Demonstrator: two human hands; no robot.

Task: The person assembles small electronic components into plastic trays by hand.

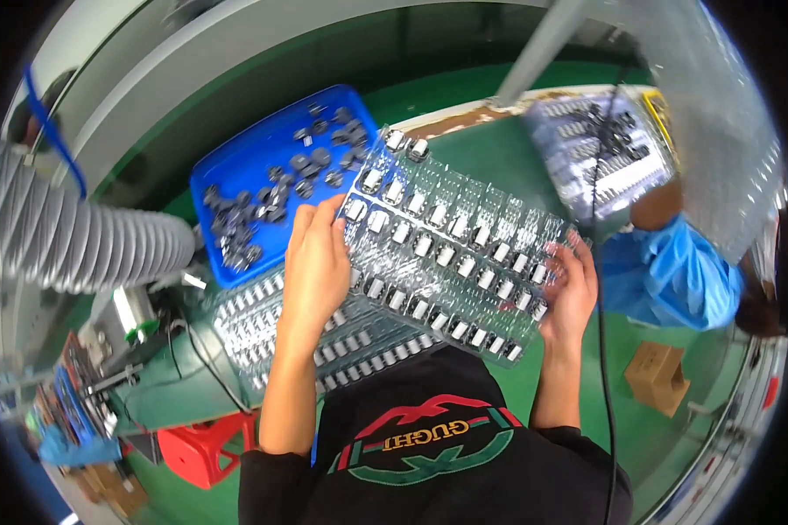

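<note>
Both hands on it now: the left hand [318,262] grips the near-left edge of the clear plastic tray [447,238], the right hand [571,284] pinches the opposite end, and the tray sits slanted between them, above more filled trays [359,350]. Rows of small black-and-white parts [424,244] fill it, the far row occupied only at its left end. Tight on the left, where its corner overlaps the rim of the blue bin [267,140]! Tight on the right too, a black cable [602,385] just beside the right hand. Beyond the far edge, bare green bench [486,157] reaches toward bagged trays [578,162]. And the writing: gold lettering, upside down, on the black shirt [359,490].
</note>
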